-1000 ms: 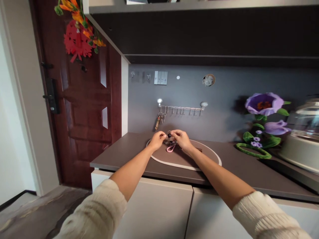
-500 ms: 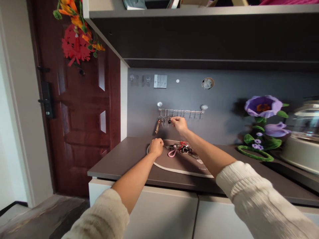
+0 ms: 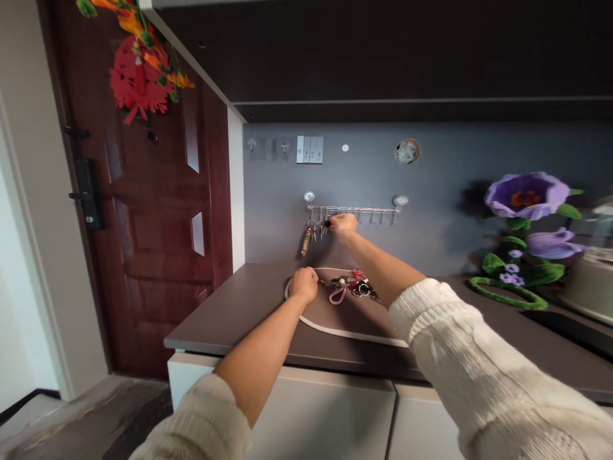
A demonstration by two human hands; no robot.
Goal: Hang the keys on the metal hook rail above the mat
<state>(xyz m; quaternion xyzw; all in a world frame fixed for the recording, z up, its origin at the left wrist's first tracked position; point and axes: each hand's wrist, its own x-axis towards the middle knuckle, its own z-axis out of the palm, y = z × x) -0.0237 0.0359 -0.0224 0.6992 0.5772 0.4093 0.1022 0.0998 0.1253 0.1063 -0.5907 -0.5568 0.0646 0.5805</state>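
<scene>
My right hand (image 3: 345,226) is raised to the clear hook rail (image 3: 354,209) on the back wall, its fingers pinched on a black-headed key (image 3: 327,223). Just left of it, keys (image 3: 322,229) and a bunch with a brown tag (image 3: 306,241) hang from the rail's left hooks. Low at the left end of the brown mat (image 3: 335,324), my left hand (image 3: 305,285) is closed, and what it holds, if anything, is hidden. Right of that hand lie a pink loop strap (image 3: 338,296) and a pile of keys (image 3: 363,289) with red pieces, partly behind my right forearm.
A dark shelf (image 3: 383,57) overhangs the counter (image 3: 225,310). Purple artificial flowers (image 3: 527,198) and a pale appliance (image 3: 591,281) stand at the right. A dark red door (image 3: 158,255) is on the left. White cabinet doors (image 3: 335,409) are below the counter.
My right hand has lifted slightly, bringing the black-headed key up close to the rail's hooks. My left hand stays closed at the mat's left end. The view has dipped and come nearer.
</scene>
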